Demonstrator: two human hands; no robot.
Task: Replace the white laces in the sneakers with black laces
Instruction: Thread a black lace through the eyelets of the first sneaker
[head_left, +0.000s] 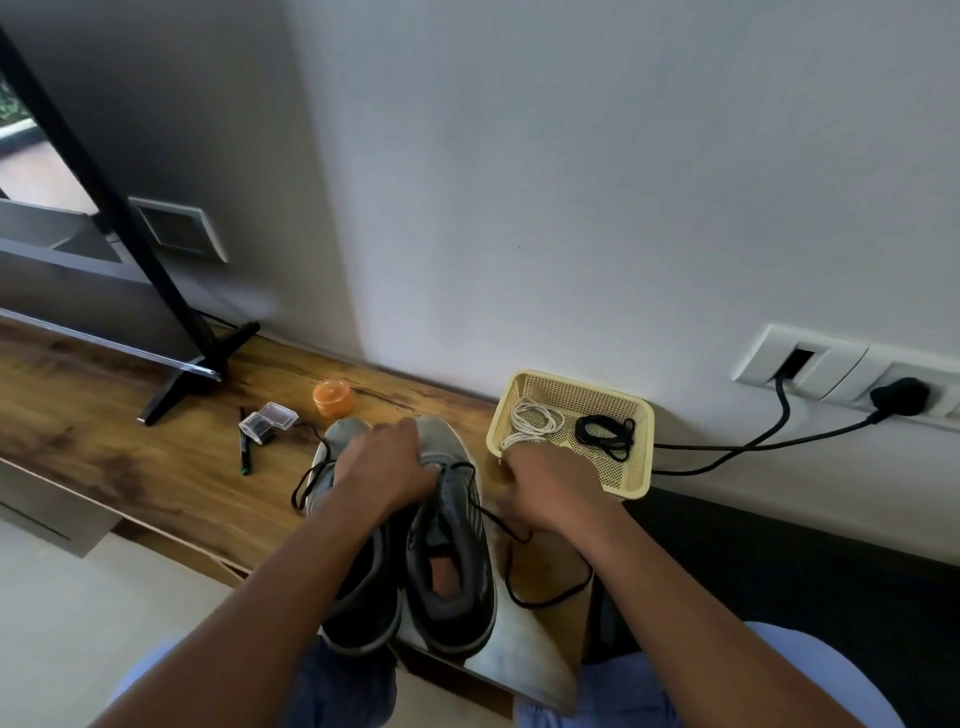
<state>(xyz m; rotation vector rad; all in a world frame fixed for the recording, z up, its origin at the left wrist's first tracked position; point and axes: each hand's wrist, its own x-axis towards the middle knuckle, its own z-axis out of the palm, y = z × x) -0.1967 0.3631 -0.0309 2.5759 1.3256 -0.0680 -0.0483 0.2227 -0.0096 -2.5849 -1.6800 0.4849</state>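
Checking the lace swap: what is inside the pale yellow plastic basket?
Inside the pale yellow plastic basket: a coiled white lace and a coiled black lace. The right hand covers its near-left corner.

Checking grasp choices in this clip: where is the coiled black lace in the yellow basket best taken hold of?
Pinch the coiled black lace from straight above, at the bunched strands of its loop. It lies flat on the floor of the yellow perforated plastic basket, whose walls block any sideways approach; the right hand is nearest.

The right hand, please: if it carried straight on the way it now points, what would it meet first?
Probably the white laces coiled in the yellow basket. The right hand already sits at the basket's near-left rim, pointing away towards the wall; depth is unclear.
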